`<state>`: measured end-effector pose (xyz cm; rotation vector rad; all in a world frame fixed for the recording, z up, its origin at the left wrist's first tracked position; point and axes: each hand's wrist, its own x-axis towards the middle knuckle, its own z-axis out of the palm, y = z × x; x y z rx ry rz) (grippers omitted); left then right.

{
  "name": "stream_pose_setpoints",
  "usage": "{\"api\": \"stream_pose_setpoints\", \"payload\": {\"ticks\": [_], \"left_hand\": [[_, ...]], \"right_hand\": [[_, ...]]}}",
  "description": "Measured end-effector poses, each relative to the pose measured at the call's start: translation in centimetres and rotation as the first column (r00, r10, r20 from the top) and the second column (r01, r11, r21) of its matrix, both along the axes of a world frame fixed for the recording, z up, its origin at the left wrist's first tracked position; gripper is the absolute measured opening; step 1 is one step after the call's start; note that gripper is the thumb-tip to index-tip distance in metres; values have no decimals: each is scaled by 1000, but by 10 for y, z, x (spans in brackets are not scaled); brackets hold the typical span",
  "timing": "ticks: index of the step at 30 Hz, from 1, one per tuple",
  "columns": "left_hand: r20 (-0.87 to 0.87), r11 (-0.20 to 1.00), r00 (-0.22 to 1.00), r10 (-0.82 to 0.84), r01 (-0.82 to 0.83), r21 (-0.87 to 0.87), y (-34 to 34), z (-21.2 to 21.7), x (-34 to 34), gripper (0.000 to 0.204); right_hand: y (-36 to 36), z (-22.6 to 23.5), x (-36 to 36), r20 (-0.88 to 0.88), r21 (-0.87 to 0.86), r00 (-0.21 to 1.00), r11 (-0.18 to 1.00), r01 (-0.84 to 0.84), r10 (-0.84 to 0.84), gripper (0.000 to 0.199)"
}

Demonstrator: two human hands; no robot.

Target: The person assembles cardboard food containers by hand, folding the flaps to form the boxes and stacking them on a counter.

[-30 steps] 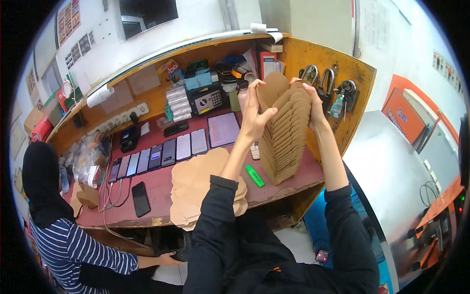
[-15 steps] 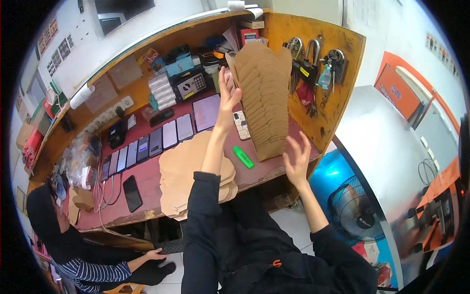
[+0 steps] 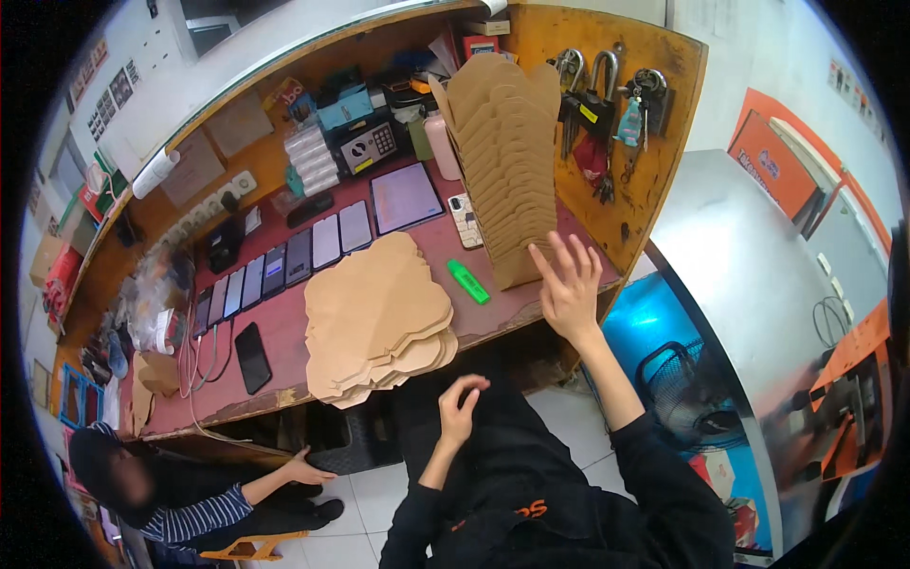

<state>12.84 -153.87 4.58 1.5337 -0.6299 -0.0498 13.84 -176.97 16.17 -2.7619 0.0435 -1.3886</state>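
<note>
A tall stack of brown cardboard cut-outs (image 3: 507, 161) leans upright against the orange side panel at the desk's right end. My right hand (image 3: 569, 289) is open with fingers spread, just below and right of the stack's foot, not gripping it. My left hand (image 3: 460, 410) hangs loosely curled over my lap, holding nothing. A second, flat pile of cardboard cut-outs (image 3: 377, 321) lies on the red desk (image 3: 284, 327) in front of me. A green marker (image 3: 468, 282) lies between the two piles.
A row of phones (image 3: 275, 266), a tablet (image 3: 406, 196), a small safe (image 3: 368, 147) and boxes fill the desk's back. Padlocks and keys (image 3: 607, 109) hang on the side panel. Another person (image 3: 180, 493) crouches lower left. A fan (image 3: 697, 394) stands on the floor at right.
Both hands held the upright stack a second ago. My left hand has let go and dropped to my lap; my right hand slid down and came off beside the stack's base.
</note>
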Motion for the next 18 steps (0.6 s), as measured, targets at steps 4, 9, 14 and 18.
{"api": "stream_pose_setpoints", "payload": {"ticks": [4,9,14,18], "left_hand": [[-72,993,993,97,-92,68,31,-38,-11,13],[-57,985,985,160,-156,75,43,-61,-12,14],[-66,991,990,123,-119,53,28,-59,-17,14],[385,973,912,143,-201,114,-5,16,-18,15]], "right_hand": [[-1,-1,5,43,-226,998,973,56,-47,56],[-1,4,5,53,-282,999,959,16,-1,55],[2,6,6,64,-231,997,972,-28,44,56],[1,10,3,55,-250,998,968,1,13,58]]}}
